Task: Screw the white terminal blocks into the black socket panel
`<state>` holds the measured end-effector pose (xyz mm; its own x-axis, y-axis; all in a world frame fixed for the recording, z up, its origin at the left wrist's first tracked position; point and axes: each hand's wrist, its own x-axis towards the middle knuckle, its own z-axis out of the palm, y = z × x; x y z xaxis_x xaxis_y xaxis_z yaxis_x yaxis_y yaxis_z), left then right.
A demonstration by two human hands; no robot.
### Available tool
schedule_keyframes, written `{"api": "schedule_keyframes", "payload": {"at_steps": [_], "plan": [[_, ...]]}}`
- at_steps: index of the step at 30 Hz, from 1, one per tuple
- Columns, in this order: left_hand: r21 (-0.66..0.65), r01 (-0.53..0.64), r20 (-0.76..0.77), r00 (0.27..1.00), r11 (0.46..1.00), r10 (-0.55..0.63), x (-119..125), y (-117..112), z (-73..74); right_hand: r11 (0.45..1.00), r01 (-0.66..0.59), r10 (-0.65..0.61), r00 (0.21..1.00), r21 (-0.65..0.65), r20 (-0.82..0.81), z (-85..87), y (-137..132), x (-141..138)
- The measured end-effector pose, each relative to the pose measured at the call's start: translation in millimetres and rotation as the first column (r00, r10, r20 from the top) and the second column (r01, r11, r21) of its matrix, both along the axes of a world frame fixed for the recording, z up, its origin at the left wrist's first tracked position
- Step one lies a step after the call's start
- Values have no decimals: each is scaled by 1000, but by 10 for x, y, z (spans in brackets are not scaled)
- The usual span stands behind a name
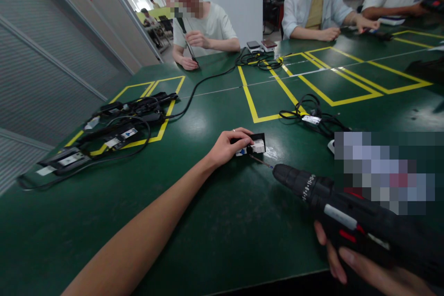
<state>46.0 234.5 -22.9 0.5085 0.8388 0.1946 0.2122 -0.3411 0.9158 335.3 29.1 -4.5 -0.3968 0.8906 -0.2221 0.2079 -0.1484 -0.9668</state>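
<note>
My left hand (233, 144) grips a small black and white electrical part (257, 144) against the green table (208, 222), its fingers closed over the top. A bit of blue shows on the part's near side. In my right hand (350, 259) is a black cordless drill (333, 203) with red and grey accents, held at the lower right with its fingers wrapped round the handle. The drill's long thin bit (261, 161) points left, and its tip meets or nearly meets the near side of the part. Exact contact at the tip cannot be made out.
Black devices with cables (135, 113) lie on the left within yellow tape lines. A coiled cable (314, 113) lies right of centre, beside a blurred-out object (385, 171). Several people sit across the table; one holds a dark tool (183, 27). Small boxes (268, 45) stand at the far edge.
</note>
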Motion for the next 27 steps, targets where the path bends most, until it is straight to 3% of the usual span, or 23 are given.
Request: {"api": "schedule_keyframes", "payload": {"at_steps": [21, 27], "plan": [[3, -5, 7, 1000, 1000, 5, 7, 3, -9, 998, 44, -44, 999, -48, -11, 22, -27, -29], [-2, -6, -7, 1000, 1000, 6, 4, 6, 0, 990, -2, -7, 998, -143, -61, -21, -72, 20]]}}
